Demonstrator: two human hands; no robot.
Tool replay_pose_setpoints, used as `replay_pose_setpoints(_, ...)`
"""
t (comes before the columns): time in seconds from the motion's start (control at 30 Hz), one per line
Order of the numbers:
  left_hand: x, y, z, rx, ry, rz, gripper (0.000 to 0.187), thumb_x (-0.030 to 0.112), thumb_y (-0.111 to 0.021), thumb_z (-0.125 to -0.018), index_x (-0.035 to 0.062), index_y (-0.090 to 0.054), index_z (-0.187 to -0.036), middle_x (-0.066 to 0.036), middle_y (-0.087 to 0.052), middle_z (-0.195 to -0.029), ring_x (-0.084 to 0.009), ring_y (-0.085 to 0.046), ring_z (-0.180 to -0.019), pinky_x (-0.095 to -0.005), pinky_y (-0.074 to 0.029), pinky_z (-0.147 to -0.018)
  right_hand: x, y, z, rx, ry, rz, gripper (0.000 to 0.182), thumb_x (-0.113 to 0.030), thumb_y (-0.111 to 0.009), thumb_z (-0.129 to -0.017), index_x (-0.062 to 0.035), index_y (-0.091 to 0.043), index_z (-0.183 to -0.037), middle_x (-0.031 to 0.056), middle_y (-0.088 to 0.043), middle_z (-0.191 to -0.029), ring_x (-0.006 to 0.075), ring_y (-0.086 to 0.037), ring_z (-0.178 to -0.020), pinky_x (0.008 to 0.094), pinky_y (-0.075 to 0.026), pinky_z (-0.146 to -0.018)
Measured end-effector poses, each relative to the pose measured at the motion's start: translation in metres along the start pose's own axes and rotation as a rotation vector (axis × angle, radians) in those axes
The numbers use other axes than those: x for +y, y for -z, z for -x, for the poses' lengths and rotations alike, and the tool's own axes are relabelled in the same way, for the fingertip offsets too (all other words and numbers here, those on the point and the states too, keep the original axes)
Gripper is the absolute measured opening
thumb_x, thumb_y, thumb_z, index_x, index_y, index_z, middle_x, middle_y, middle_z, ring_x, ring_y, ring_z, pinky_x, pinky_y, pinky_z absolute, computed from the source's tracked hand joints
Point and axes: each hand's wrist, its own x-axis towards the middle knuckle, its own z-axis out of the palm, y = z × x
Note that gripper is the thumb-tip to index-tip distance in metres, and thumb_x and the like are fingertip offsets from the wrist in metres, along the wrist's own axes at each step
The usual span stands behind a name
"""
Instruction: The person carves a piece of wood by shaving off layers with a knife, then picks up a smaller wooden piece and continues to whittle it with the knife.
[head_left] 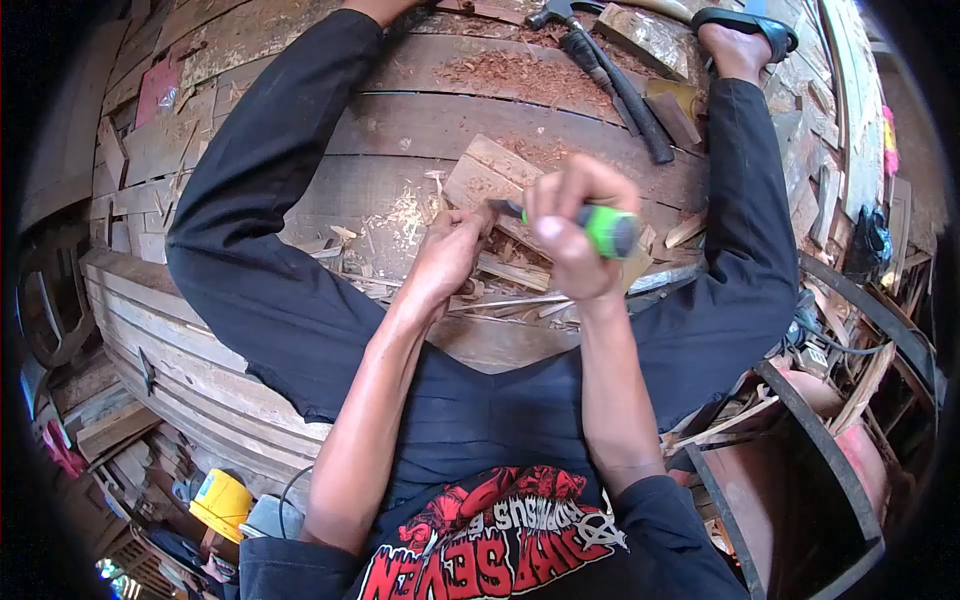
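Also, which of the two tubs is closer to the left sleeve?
The grey-blue tub, right beside the left sleeve; the yellow tub sits farther from it.

Moderately bright light, its source out of view, puts a pale sheen on the bare left forearm [372,400]; the brown plank floor [395,125] shows soft shading; motion blur smears the right hand [578,225] and green-and-black rounded handle [610,231]; fisheye distortion curves the edges; 4 corners are black.
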Motion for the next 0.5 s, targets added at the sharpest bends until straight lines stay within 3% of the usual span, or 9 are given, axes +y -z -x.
replay_pose_setpoints(0.07,0.009,-0.006,0.001,0.071,0.023,0.026,0.036,0.038,-0.049,-0.105,0.0069,-0.059,-0.118,0.006,-0.046,-0.072,-0.0059,-0.041,-0.060,-0.0252,-0.035,-0.048,0.008,0.008,0.003,0.005,-0.032,0.086,0.035,-0.014,-0.072,-0.080,-0.0095,-0.038,-0.072,-0.0011,-0.043,-0.057,0.0077,-0.035,-0.050,0.0265,-0.029,-0.049)
replay_pose_setpoints(0.17,-0.003,0.009,-0.003,0.020,0.010,0.058,0.059,0.046,-0.066,-0.099,-0.0042,-0.055,-0.126,-0.004,-0.062,-0.093,-0.0126,-0.056,-0.080,-0.0264,-0.048,-0.068,-0.026,-0.006,-0.005,0.065,0.018,-0.228,0.025,-0.005,-0.066,-0.079,-0.0052,-0.043,-0.070,-0.0008,-0.045,-0.060,0.0061,-0.037,-0.053,0.0265,-0.032,-0.049)
replay_pose_setpoints(0.2,-0.012,0.010,-0.005,0.033,0.035,0.080,0.055,0.049,-0.063,-0.100,-0.0039,-0.062,-0.118,-0.001,-0.060,-0.087,-0.0117,-0.054,-0.073,-0.0274,-0.046,-0.061,-0.028,-0.004,-0.004,0.026,0.031,-0.212,0.024,-0.004,-0.065,-0.079,-0.0053,-0.042,-0.071,-0.0005,-0.046,-0.061,0.0063,-0.038,-0.054,0.0265,-0.032,-0.050)
replay_pose_setpoints(0.3,0.002,0.002,0.002,-0.061,0.056,0.071,0.036,0.044,-0.052,-0.105,0.0105,-0.062,-0.095,0.008,-0.042,-0.068,-0.0066,-0.036,-0.057,-0.0267,-0.031,-0.050,0.004,0.000,-0.001,0.004,-0.027,0.060,0.033,-0.013,-0.070,-0.081,-0.0104,-0.038,-0.074,-0.0011,-0.042,-0.056,0.0079,-0.035,-0.049,0.0275,-0.029,-0.050)
replay_pose_setpoints(0.43,0.016,-0.001,0.010,-0.024,0.080,0.025,0.039,0.045,-0.051,-0.106,0.0145,-0.058,-0.084,0.008,-0.038,-0.066,-0.0076,-0.031,-0.054,-0.0276,-0.030,-0.050,-0.020,0.003,-0.006,0.064,0.031,-0.202,0.030,-0.014,-0.071,-0.081,-0.0101,-0.042,-0.073,-0.0026,-0.043,-0.058,0.0076,-0.036,-0.051,0.0266,-0.029,-0.049)
replay_pose_setpoints(0.5,0.011,0.003,0.009,-0.049,0.101,0.028,0.039,0.047,-0.050,-0.106,0.0156,-0.058,-0.084,0.009,-0.036,-0.065,-0.0078,-0.029,-0.053,-0.0279,-0.029,-0.050,-0.017,0.002,-0.003,0.050,0.014,-0.107,0.030,-0.014,-0.070,-0.082,-0.0106,-0.042,-0.071,-0.0028,-0.043,-0.058,0.0076,-0.035,-0.050,0.0267,-0.028,-0.048)
